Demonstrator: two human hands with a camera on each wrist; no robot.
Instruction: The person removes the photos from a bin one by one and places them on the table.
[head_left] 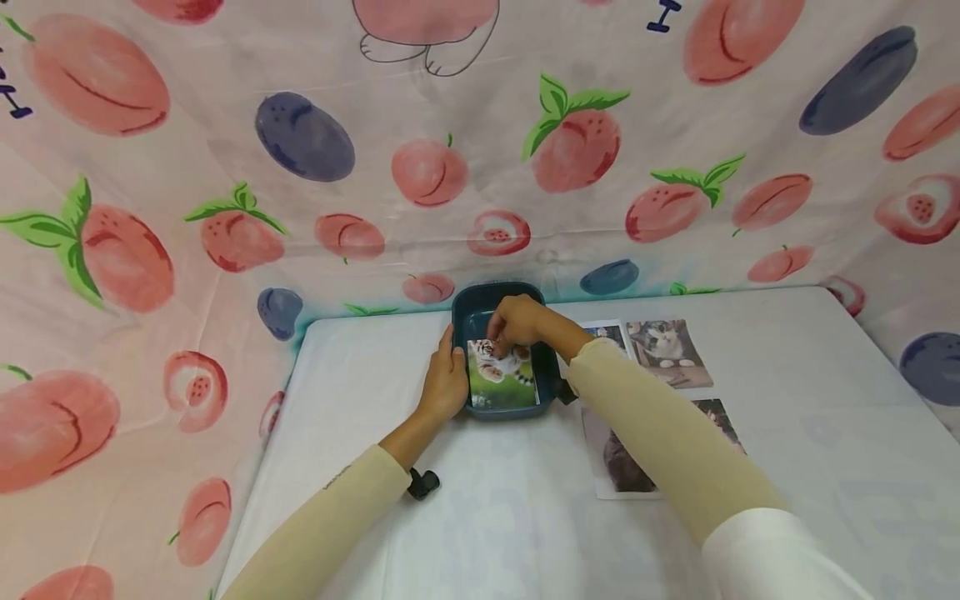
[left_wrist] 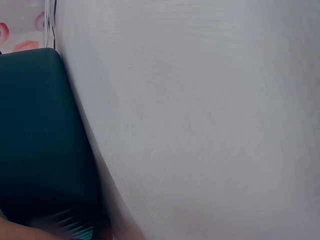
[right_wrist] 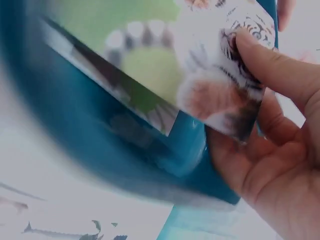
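Note:
A dark teal plastic basket [head_left: 506, 412] stands on the white table near the back wall. Inside it is a photo card [head_left: 498, 390] of a white tiger cub on green. My right hand [head_left: 516, 323] reaches into the basket and pinches this tiger photo [right_wrist: 220, 65], thumb on its printed face and fingers behind. Another picture card [right_wrist: 150, 107] shows just under it in the right wrist view. My left hand [head_left: 444, 382] rests along the basket's left wall, fingers straight and thumb by the rim. The left wrist view shows mostly the basket's outer side [left_wrist: 40, 135].
Right of the basket lie a cat photo [head_left: 667, 350], a partly hidden picture [head_left: 607, 333] beside it and a dark-animal picture [head_left: 626, 467] nearer me. My right forearm covers parts of them. A peach-patterned cloth [head_left: 495, 192] hangs behind the white table [head_left: 840, 467].

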